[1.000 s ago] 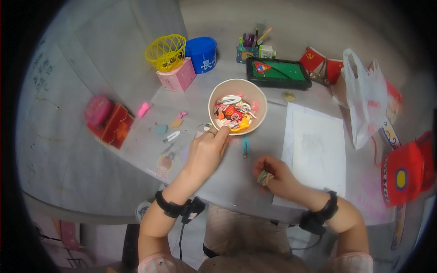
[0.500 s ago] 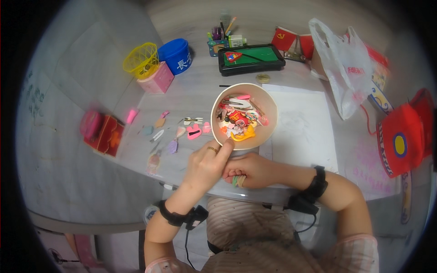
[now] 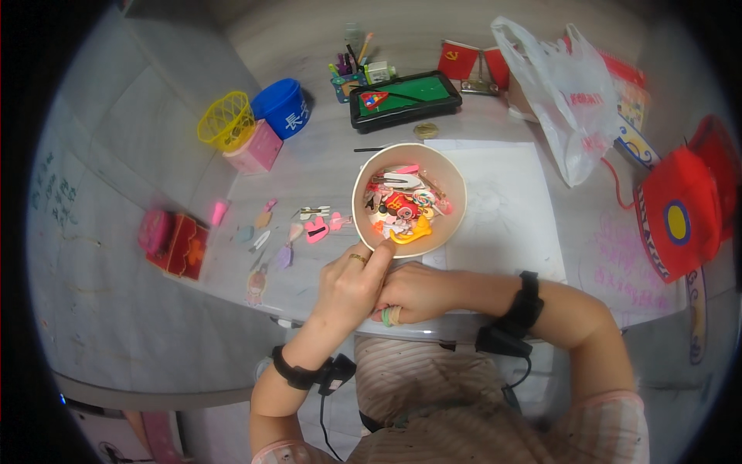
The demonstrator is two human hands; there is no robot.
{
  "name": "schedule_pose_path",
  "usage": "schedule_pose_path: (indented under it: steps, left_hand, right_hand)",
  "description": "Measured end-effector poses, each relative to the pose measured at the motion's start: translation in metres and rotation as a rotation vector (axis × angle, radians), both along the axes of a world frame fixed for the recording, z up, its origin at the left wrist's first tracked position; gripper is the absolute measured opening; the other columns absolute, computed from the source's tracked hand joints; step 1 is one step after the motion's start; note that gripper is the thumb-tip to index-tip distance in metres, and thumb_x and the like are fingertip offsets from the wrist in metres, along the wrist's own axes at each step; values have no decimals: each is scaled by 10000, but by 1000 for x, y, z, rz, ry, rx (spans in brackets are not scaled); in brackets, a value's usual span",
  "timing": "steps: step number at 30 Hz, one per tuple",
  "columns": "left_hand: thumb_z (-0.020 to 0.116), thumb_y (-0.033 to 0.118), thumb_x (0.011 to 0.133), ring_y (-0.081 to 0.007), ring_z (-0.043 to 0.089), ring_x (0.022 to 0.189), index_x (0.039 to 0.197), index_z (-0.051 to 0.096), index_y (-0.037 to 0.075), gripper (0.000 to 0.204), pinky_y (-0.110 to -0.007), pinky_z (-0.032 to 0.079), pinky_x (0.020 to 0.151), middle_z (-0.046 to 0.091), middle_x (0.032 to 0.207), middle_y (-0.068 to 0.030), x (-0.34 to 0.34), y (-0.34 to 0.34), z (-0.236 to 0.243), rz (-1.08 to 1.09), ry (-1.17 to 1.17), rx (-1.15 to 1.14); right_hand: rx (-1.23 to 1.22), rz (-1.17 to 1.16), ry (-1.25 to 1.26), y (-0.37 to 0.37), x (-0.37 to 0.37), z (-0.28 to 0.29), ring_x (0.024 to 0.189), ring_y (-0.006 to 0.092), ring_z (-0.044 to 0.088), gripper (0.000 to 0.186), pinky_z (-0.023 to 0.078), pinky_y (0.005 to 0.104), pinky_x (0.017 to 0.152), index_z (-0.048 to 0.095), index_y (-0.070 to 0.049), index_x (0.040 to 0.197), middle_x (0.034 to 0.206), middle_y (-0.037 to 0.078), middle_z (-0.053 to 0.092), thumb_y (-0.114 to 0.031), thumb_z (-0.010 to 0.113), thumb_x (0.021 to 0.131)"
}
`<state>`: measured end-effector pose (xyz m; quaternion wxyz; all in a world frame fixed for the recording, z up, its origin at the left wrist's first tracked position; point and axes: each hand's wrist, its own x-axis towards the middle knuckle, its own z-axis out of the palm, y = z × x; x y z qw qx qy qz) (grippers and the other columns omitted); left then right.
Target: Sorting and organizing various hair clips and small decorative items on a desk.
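Observation:
My left hand [image 3: 352, 288] grips the near rim of the cream round bowl [image 3: 450, 199], with a ring on one finger. The bowl is filled with colourful hair clips and small ornaments [image 3: 408, 199]. My right hand [image 3: 410, 294] is curled closed just below the bowl, against my left hand, with pale green and tan elastic bands [image 3: 391, 315] at its fingers. Left of the bowl lie loose clips, among them a pink clip [image 3: 315, 230] and a white one [image 3: 260, 240], on the grey desk [image 3: 255, 193]. White paper [image 3: 506, 224] lies under and right of the bowl.
At the back stand a yellow basket [image 3: 226, 116] on a pink box, a blue tub [image 3: 280, 104], a pen holder [image 3: 348, 85], a toy billiard table [image 3: 406, 100] and small flags. A plastic bag [image 3: 564, 108] and red bag [image 3: 676, 216] are at right, a red pouch [image 3: 185, 247] at left.
The bowl and my left hand have moved toward me, and more loose clips show beside it. My right hand has moved leftward to beside my left hand.

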<state>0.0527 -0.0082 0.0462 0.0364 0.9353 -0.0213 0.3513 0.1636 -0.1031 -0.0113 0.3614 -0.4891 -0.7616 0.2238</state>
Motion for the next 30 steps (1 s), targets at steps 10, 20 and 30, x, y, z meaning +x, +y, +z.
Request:
schedule_pose_path:
  steps: [10, 20, 30]
  left_hand:
    - [621, 70, 754, -239, 591, 582, 902, 573, 70, 156, -329, 466, 485, 565, 696, -88, -2, -9, 2, 10, 55, -36]
    - [596, 162, 825, -254, 632, 600, 1038, 548, 89, 231, -326, 474, 520, 632, 684, -107, 1, -5, 16, 27, 339, -771]
    - [625, 145, 800, -151, 605, 734, 892, 617, 59, 126, -299, 455, 646, 609, 783, -72, 20, 77, -22, 257, 277, -294]
  right_hand:
    - [223, 51, -77, 3, -4, 7, 841, 314, 576, 230, 448, 408, 733, 626, -53, 895, 887, 146, 613, -253, 616, 782]
    - [180, 63, -177, -2, -1, 4, 1035, 297, 512, 355, 424, 412, 806, 611, -74, 1039, 1094, 104, 581, -332, 641, 796]
    - [41, 89, -116, -2, -3, 19, 941, 211, 527, 269, 450, 335, 731, 608, -108, 1006, 1027, 28, 565, -292, 626, 810]
